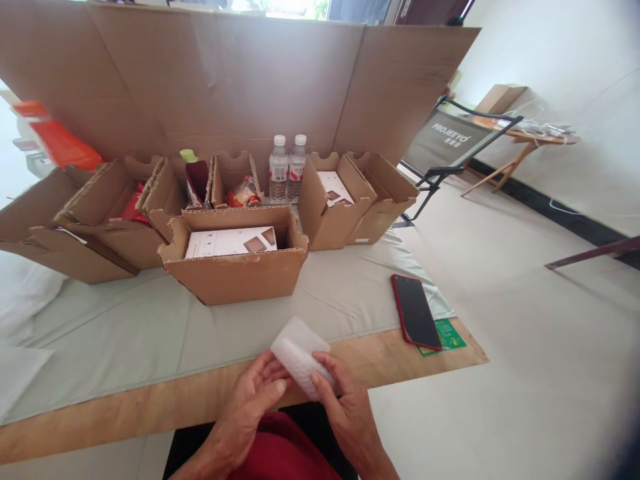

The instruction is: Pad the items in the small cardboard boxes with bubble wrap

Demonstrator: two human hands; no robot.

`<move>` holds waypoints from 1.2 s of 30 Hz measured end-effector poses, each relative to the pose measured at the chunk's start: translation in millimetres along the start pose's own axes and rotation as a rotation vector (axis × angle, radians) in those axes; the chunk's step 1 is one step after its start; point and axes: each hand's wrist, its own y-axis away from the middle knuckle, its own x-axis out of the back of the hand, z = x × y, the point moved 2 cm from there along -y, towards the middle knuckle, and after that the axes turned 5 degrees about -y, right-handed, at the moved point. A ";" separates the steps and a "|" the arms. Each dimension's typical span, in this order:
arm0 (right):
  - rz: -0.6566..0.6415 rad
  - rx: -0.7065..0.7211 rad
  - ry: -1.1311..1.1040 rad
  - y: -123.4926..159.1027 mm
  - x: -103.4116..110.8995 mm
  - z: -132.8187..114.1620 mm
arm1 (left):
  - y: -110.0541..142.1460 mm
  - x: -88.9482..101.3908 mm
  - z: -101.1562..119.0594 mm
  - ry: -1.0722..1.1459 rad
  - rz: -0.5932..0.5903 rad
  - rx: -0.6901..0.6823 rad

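Observation:
A small packet of white, translucent bubble wrap (301, 353) is held above the table's near edge, in front of my body. My right hand (345, 397) grips its right side, with the thumb on top and the fingers around the edge. On the left side, my left hand (253, 397) supports it with curled fingers, the thumb lying near its lower edge. What the wrap contains, if anything, cannot be made out. Beyond the hands stands a cardboard bin (235, 277) with a white printed box (230, 242) inside.
More open cardboard bins (333, 220) line the back, some holding packages. Two water bottles (279, 170) stand between them, before a tall cardboard panel (280, 80). A red-cased phone (416, 311) lies on a green card (449, 335) at right. White plastic sheeting (23, 373) covers the left.

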 end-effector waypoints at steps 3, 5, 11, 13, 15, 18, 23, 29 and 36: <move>-0.009 0.058 -0.046 7.9 0.6 -12.4 | -0.2 -13.6 -2.1 0.265 -0.064 0.083; 0.105 0.105 -0.022 7.7 9.2 -13.9 | -1.1 -15.5 0.1 0.318 -0.054 0.102; -0.139 -0.189 -0.474 -6.7 18.5 -8.2 | 4.0 -8.1 13.8 0.219 -0.161 0.067; -0.303 -0.249 -0.594 -7.0 9.0 -15.7 | 3.2 -5.7 15.6 0.107 -0.144 0.033; -0.316 -0.287 -0.609 -6.0 0.1 -22.0 | 0.2 -2.9 16.8 -0.086 -0.064 0.002; -0.275 -0.375 -0.671 -5.4 -8.8 -22.3 | -4.0 -1.4 23.4 -0.512 0.044 -0.126; -0.235 -0.418 -0.530 -10.4 -8.6 -9.1 | -4.8 -3.8 32.4 -0.704 -0.025 -0.215; -0.261 -0.322 -0.451 -22.6 -2.8 -8.8 | -8.4 2.7 17.3 -0.308 -0.199 0.048; -0.367 0.032 -0.026 -80.9 52.7 -62.0 | -9.0 16.5 27.7 -0.121 -0.289 -0.087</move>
